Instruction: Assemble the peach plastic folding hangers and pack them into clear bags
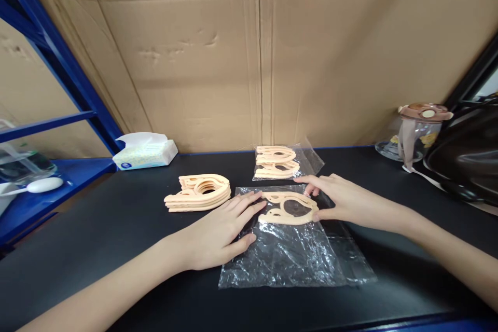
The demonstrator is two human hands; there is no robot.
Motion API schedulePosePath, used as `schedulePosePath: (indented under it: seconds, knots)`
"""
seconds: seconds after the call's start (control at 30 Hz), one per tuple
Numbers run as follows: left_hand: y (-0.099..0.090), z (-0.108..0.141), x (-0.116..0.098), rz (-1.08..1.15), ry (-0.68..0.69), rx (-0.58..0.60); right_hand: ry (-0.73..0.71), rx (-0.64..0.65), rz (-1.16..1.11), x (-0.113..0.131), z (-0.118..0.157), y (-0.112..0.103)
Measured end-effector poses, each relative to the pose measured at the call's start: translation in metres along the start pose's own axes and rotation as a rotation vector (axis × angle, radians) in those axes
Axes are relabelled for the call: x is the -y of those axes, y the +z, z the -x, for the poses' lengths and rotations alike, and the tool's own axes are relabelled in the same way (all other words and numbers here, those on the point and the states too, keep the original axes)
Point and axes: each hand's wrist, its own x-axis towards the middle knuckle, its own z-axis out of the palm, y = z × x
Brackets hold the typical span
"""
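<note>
A beige folding hanger (288, 220) lies flat at the clear plastic bag (284, 262) in front of me; whether it is inside or on top, I cannot tell. My left hand (223, 231) rests on the bag's left side, fingers stretched out, fingertips at the hanger's left end. The thumb and fingers of my right hand (334, 197) close around the hanger's rounded right end. To the left sits a stack of several similar beige hangers (198, 197). Farther back, a clear bag (309, 160) contains more beige hangers (276, 162).
A tissue pack (146, 153) stands at the back left of the black table (116, 249). At the back right is a clear bottle with a brown lid (426, 112) and strap, beside a dark shiny bag (467, 150). Cardboard (194, 72) walls the back; a blue frame (73, 62) rises left.
</note>
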Motion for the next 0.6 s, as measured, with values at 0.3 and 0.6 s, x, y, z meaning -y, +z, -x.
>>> schedulePosePath:
  seconds: [0.3, 0.6]
  knots:
    - [-0.001, 0.0, -0.001, 0.039, 0.062, -0.076, 0.004, -0.187, 0.047, 0.007, -0.01, 0.021]
    - [0.001, -0.003, 0.0, -0.031, 0.044, -0.083, -0.032, -0.205, -0.141, 0.005, -0.012, 0.032]
